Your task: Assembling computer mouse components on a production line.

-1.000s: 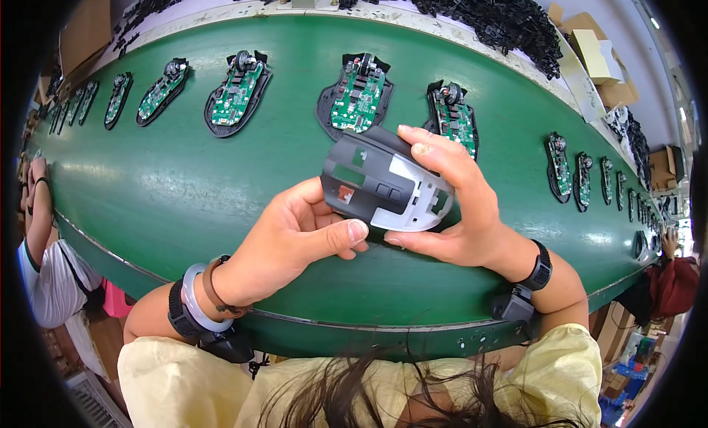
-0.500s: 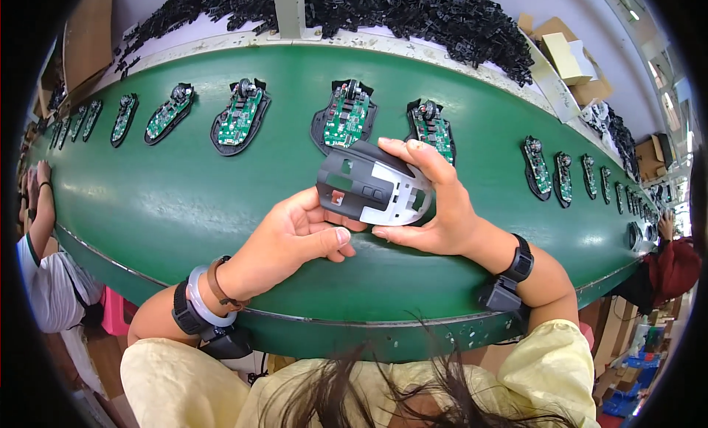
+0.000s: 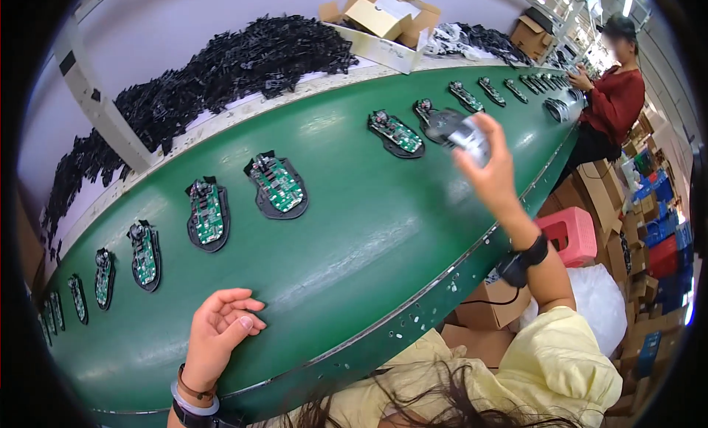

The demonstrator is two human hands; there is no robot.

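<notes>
In my right hand [image 3: 493, 173] is a computer mouse top shell [image 3: 470, 142], dark at one end and silver at the other, gripped between thumb and fingers and smeared by motion. It is over or beside a mouse base [image 3: 425, 109] with a scroll wheel, partly hidden by the shell; whether they touch I cannot tell. My left hand [image 3: 220, 330] holds nothing, its fingers loosely curled and apart above the near left of the green work surface [image 3: 354, 280]. Between my hands, farther back, lie mouse bases with green circuit boards [image 3: 398, 135], [image 3: 279, 184].
More mouse bases [image 3: 143, 256] run in a line to both sides. Black small parts [image 3: 243, 66] are heaped behind the surface, near a post [image 3: 110, 118] and a carton [image 3: 383, 48]. A co-worker [image 3: 618, 96] in red is at the far right. A pink stool [image 3: 571, 236] stands below.
My view has swung to the right. My left hand has let go of the mouse top shell, and my right hand has carried it right toward the farther mouse bases.
</notes>
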